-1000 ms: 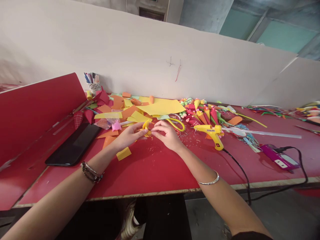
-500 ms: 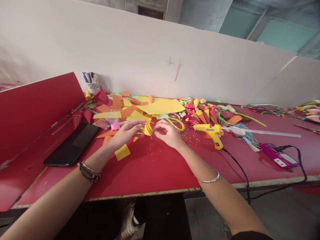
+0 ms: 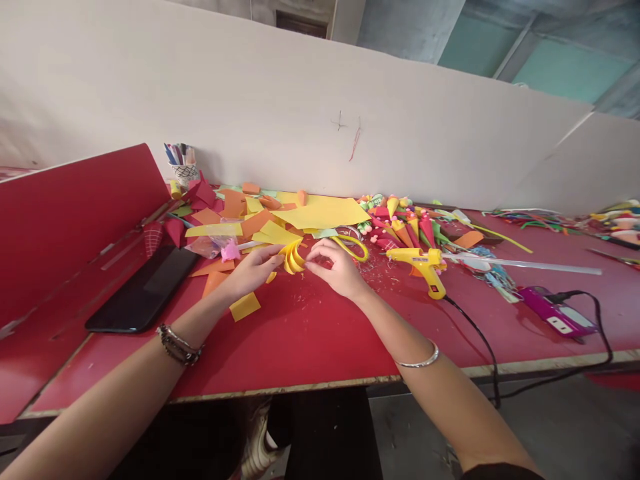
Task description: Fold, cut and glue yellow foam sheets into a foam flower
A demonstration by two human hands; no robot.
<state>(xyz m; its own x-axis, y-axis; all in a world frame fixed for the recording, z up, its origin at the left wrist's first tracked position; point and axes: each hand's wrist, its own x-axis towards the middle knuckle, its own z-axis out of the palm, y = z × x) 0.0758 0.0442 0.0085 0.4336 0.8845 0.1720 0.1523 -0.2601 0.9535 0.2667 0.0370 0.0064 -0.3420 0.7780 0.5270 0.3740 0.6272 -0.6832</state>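
Note:
Both my hands meet over the middle of the red table (image 3: pixel 310 340). My left hand (image 3: pixel 253 270) and my right hand (image 3: pixel 335 267) pinch a small curl of looped yellow paper strips (image 3: pixel 293 257) between them, fingers closed on it from either side. A yellow paper scrap (image 3: pixel 245 306) lies just below my left hand. Yellow-handled scissors (image 3: pixel 353 247) lie right behind my right hand.
A yellow glue gun (image 3: pixel 423 265) with a black cord rests right of my hands, by a purple power strip (image 3: pixel 555 317). Loose paper sheets (image 3: pixel 320 213) and paper cones (image 3: pixel 405 230) crowd the back. A black tablet (image 3: pixel 145 290) lies left, a pen cup (image 3: pixel 184 170) behind it.
The yellow strips have fanned out into a looser curl, and my left fingers have closed back onto it after opening briefly. Both hands stay in the same spot.

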